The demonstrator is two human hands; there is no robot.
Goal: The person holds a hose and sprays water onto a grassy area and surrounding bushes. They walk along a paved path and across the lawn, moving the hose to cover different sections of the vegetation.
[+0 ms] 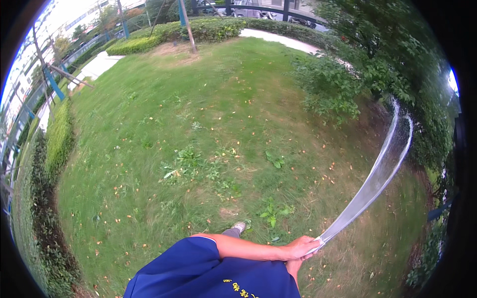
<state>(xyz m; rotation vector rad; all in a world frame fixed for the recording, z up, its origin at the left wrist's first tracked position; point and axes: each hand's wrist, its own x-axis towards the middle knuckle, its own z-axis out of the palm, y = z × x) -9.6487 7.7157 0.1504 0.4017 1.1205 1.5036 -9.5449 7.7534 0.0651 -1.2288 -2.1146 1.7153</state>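
At the lower right, my left hand (299,246) reaches across my body and closes round the pale end of a hose (318,243). Just beneath it, my right hand (304,257) is closed at the same hose end, largely covered by the left hand. The rest of the hose is hidden. From its mouth a flat, widening fan of water (365,198) shoots up and to the right. The stream splits into two bright edges and reaches the lower leaves of a dense green tree (377,64).
Grass with weeds (191,166) and fallen leaves spreads ahead of me. Clipped hedges (60,139) border the left and far side. A propped tree trunk (189,27) stands at the back, near a pale path (276,41). My shoe (240,226) shows on the grass.
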